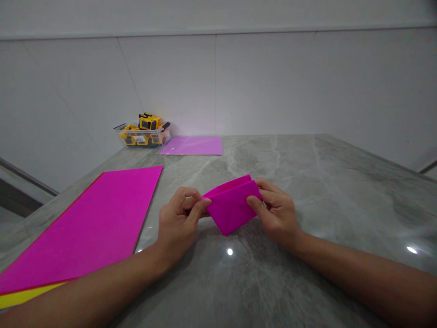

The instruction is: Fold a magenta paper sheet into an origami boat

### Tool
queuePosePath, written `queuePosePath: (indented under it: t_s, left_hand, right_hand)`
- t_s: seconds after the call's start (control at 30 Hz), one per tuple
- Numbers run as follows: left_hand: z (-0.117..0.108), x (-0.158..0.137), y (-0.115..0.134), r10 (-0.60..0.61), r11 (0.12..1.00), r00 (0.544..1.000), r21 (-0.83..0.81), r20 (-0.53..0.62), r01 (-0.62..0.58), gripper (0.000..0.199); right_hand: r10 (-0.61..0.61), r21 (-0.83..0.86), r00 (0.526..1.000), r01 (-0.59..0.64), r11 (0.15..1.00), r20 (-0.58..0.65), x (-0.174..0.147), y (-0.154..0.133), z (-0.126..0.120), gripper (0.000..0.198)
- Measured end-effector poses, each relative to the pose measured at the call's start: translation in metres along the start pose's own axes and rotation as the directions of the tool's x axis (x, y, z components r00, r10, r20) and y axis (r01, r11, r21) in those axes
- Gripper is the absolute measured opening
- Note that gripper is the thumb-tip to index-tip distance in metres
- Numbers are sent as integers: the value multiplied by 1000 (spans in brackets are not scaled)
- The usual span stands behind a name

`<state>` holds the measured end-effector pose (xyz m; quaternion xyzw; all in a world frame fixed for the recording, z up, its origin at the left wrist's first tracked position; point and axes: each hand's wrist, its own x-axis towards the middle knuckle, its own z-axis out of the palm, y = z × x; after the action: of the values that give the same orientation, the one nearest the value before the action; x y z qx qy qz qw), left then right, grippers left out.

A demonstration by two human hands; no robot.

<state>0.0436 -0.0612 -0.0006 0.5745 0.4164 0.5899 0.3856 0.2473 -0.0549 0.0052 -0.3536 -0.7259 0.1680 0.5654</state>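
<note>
Taking clock directions from the paper in my fingers, the white panelled wall point(273, 77) stands across twelve o'clock, behind the grey marbled worktop point(324, 182). The stack of large magenta sheets point(92, 218), with red showing along its rim and yellow at the near end, lies at nine. At eleven, the flat lilac sheet point(194, 146) lies just beside the clear plastic tub point(166, 135), which holds yellow-and-black toy vehicles point(148, 122).

The smallest thing is the magenta folded-paper pocket point(235, 205), between my two grips, its mouth up and parted, its lowest corner towards six. My left grip point(201, 206) pinches its nine o'clock corner between thumb and fingers; my right grip point(257, 197) pinches the three o'clock end, thumb on the near face, fingers behind. I cannot tell whether its lowest corner touches the worktop.

Light, even pressure seems best: squeezing hard could crumple the creases, and an uneven pull could skew the mouth.

The stack's edge is the nearest one, and my left forearm point(102, 282) crosses over its near end, so I judge it wiser to swing towards three, where the worktop's far-right edge is well apart.
</note>
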Motion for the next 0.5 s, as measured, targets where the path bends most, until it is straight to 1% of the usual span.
queuePosePath:
  t_s: [0.17, 0.27, 0.37, 0.5]
  left_hand:
    - [-1, 1, -1, 21, 996, 999, 83, -27, -18, 13]
    - [-2, 2, 1, 32, 997, 999, 75, -17, -31, 10]
    - [-2, 2, 4, 30, 999, 1000, 38, 8, -30, 13]
    - [-3, 2, 5, 45, 997, 999, 66, 28, -46, 18]
  right_hand:
    - [-30, -60, 1000, 30, 998, -4, -1, -3, 0, 22]
    - [-65, -75, 998, 63, 995, -20, -1, -5, 0, 20]
    - [-89, -75, 996, 87, 993, -27, -2, -7, 0, 19]
    - [-95, -75, 995, 92, 993, -33, -3, -6, 0, 19]
